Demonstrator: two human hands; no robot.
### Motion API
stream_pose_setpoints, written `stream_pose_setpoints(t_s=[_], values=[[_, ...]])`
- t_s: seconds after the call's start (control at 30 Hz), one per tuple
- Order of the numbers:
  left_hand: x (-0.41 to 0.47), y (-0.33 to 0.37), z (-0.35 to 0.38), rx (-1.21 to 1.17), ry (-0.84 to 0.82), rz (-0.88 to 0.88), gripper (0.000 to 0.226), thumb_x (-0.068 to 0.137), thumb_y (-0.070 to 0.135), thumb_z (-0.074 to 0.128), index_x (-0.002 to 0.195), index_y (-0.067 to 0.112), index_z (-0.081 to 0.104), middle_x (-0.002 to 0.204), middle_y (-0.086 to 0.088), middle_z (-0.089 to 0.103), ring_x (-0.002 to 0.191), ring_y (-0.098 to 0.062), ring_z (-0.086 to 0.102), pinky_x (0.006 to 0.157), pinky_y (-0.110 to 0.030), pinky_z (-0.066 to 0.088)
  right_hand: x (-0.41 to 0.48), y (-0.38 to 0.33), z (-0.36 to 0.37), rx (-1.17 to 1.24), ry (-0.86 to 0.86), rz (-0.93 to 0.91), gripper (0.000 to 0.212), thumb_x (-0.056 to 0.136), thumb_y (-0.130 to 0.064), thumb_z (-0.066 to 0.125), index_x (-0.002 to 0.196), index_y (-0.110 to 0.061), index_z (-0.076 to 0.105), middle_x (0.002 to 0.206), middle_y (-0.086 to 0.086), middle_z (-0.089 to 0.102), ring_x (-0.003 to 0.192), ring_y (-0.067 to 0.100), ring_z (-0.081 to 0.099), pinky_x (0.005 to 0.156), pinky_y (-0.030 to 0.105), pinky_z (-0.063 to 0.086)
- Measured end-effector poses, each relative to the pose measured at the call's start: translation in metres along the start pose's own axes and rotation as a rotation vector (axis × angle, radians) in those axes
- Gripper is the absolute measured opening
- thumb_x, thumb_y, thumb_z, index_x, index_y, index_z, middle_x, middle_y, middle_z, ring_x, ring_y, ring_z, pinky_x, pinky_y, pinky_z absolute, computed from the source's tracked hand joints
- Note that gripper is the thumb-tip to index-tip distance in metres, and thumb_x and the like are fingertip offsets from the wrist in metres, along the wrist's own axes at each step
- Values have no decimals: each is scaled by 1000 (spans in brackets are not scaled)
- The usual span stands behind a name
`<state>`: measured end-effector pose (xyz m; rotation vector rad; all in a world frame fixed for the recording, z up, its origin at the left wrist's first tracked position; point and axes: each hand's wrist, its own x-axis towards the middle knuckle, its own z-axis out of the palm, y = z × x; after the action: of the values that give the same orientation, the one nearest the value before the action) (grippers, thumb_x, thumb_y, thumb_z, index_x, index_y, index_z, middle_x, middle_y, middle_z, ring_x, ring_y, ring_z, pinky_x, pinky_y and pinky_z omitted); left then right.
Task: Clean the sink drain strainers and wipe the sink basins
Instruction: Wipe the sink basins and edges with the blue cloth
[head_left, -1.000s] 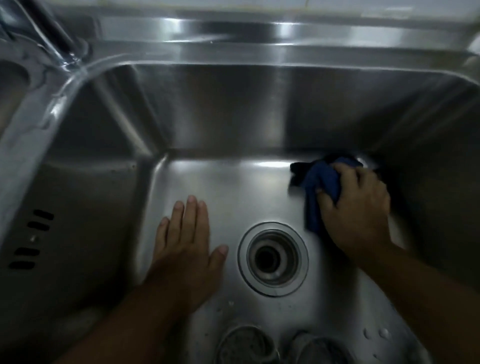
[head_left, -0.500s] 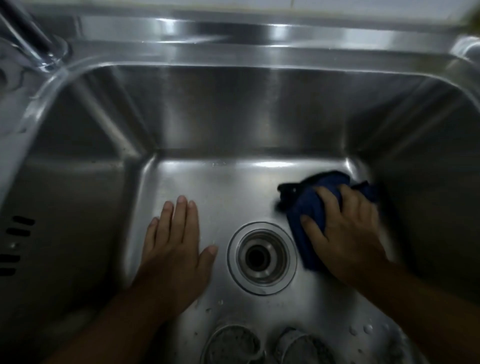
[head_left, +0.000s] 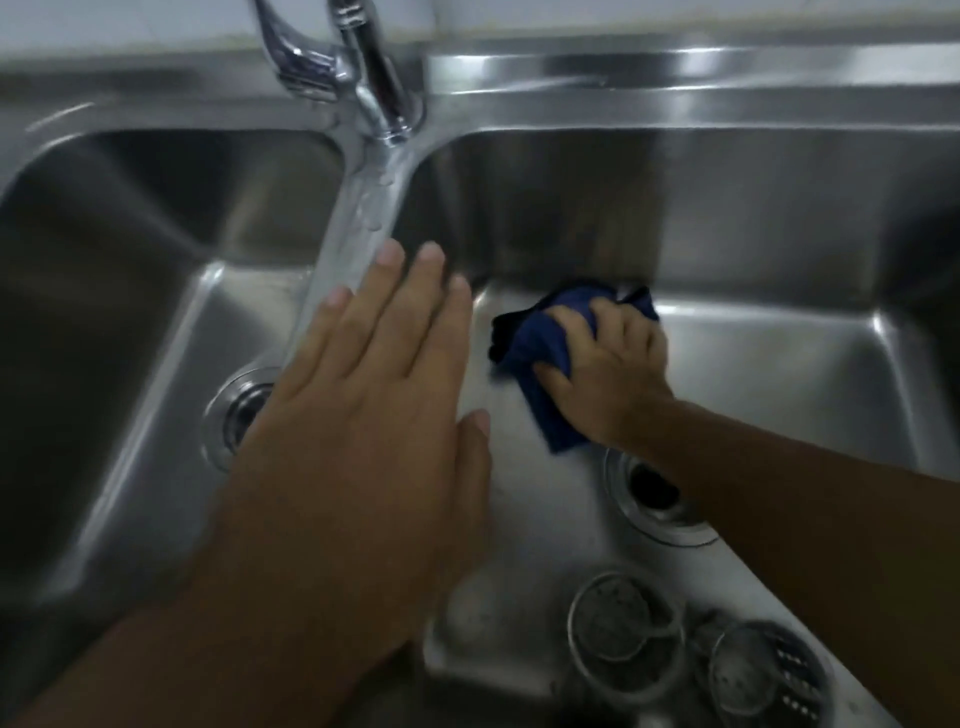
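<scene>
My right hand (head_left: 608, 374) presses a dark blue cloth (head_left: 540, 343) onto the floor of the right basin (head_left: 779, 364), near its back left corner and just behind the open drain (head_left: 654, 499), which my forearm partly hides. My left hand (head_left: 363, 415) lies flat with fingers spread on the divider (head_left: 358, 228) between the two basins. Two round metal strainers (head_left: 623, 629) (head_left: 763, 675) lie at the front of the right basin. The left basin (head_left: 130, 312) has its own drain (head_left: 234, 415), partly covered by my left hand.
A chrome faucet (head_left: 369, 78) rises at the back above the divider, its handle pointing left. The steel rear ledge (head_left: 675, 67) runs along the wall. Water droplets dot the divider.
The view has swung left, bringing the left basin and faucet into sight. My left hand rose from the basin floor to the divider. My right hand slid the cloth left, behind the drain.
</scene>
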<state>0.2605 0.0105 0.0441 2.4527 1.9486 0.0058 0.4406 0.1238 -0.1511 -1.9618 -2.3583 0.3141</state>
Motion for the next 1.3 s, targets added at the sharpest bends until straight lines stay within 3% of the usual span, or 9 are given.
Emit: stream_pose_setpoints(t_s=[0.1,0.27,0.47,0.67,0.77,0.9,0.97,1.1,1.3], values=[[-2,-13,0,19,-94,-149,78,99,42,25,159,12,-15,169,-7,-20,155,-18,-20,123,-31,-11,-30,-38,6,49,-99,-271,71,84,-64,45,148,-36,35,150,9,37,132,36,38,107,47,22],[-2,-21,11,11,-108,-138,77,101,39,26,159,6,-12,169,-14,-16,156,-25,-15,129,-42,3,-63,-30,3,79,-300,-698,66,79,-70,45,138,-40,40,138,5,49,122,30,44,102,49,32],[1,-24,21,-7,-37,-135,74,103,39,26,160,5,-6,170,-14,-10,157,-25,-9,129,-43,6,-11,-49,-7,40,-163,-396,73,73,-63,52,138,-31,50,124,4,57,111,32,55,93,41,40],[3,-20,23,34,-35,-158,71,105,42,20,160,6,-7,169,-16,-12,157,-28,-9,129,-45,5,-71,-53,-6,-85,-402,-630,94,66,-86,44,146,-38,31,145,3,41,129,32,40,110,47,28],[-4,-18,14,-60,7,-112,66,103,46,32,159,14,23,169,-16,9,157,-28,4,125,-40,-1,-46,-56,-10,-26,-234,-494,84,71,-76,36,141,-32,42,139,6,46,125,35,44,107,45,30],[-16,-1,22,-141,38,176,53,96,41,44,141,14,56,151,-8,52,147,-26,38,126,-40,16,3,-1,-16,6,-17,-240,65,83,-56,57,137,-19,53,136,17,52,122,38,49,103,49,37],[-10,20,37,-313,-49,110,50,96,44,41,131,17,64,139,-3,61,137,-22,49,119,-39,28,5,43,-15,-91,49,-155,69,87,-61,54,141,-18,50,139,21,50,121,41,50,101,48,36],[15,73,72,-554,-311,124,28,100,41,49,107,24,70,102,5,66,101,-14,56,91,-39,48,-34,115,-23,-38,97,119,73,85,-65,44,143,-21,45,145,23,45,126,46,46,107,54,32],[30,130,101,-476,-559,351,52,83,68,63,123,35,65,113,11,69,106,-10,61,90,-26,47,-146,147,-26,-33,4,392,73,86,-58,59,148,-25,37,153,23,35,134,47,36,113,56,23]])
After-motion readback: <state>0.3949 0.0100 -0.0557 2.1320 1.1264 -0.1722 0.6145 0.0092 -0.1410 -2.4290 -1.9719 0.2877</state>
